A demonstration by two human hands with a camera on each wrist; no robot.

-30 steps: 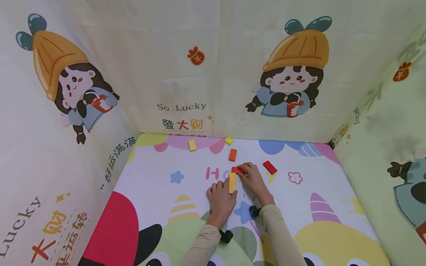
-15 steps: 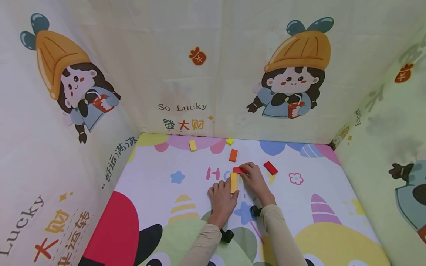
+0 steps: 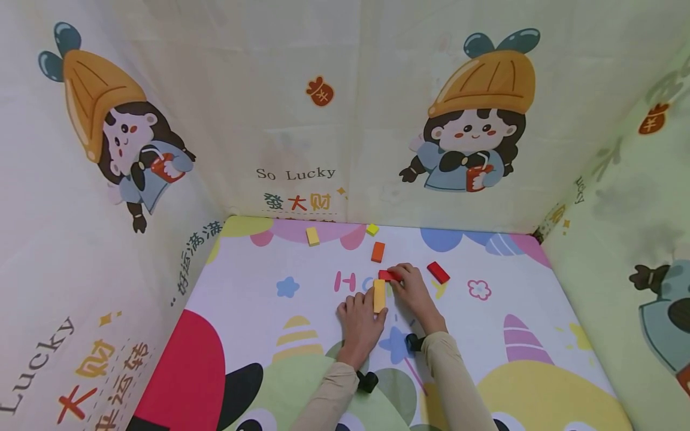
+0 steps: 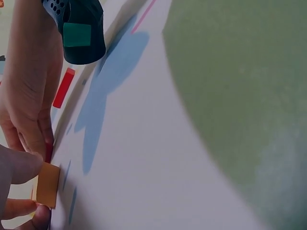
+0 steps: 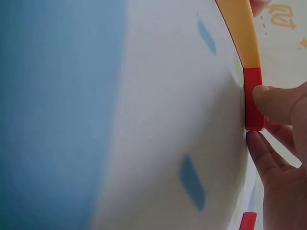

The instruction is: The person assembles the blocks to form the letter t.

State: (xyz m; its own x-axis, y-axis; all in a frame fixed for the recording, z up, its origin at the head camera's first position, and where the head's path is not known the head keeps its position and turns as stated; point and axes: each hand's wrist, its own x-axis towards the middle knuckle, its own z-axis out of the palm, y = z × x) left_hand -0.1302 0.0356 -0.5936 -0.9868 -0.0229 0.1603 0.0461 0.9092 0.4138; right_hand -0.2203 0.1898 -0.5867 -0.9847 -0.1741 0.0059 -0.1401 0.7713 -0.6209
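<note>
In the head view my left hand (image 3: 360, 323) holds a yellow-orange block (image 3: 380, 296) between thumb and fingers. My right hand (image 3: 414, 294) grips a red block (image 3: 385, 275) just beyond it, lying crosswise to the yellow-orange one. The right wrist view shows the red block (image 5: 253, 98) end to end with the yellow-orange block (image 5: 242, 33), the right thumb on its face and fingertips at its lower end. From the left wrist, the yellow-orange block (image 4: 48, 186) is pinched by thumb and fingertips; the red block is mostly hidden there behind the right hand (image 4: 29, 96).
Beyond the hands lie an orange block (image 3: 378, 252), a small yellow-green block (image 3: 372, 229) and a pale yellow block (image 3: 312, 236). Another red block (image 3: 438, 272) is to the right of my right hand. Printed cloth walls (image 3: 372, 149) enclose the patterned mat (image 3: 259, 323) at back and sides.
</note>
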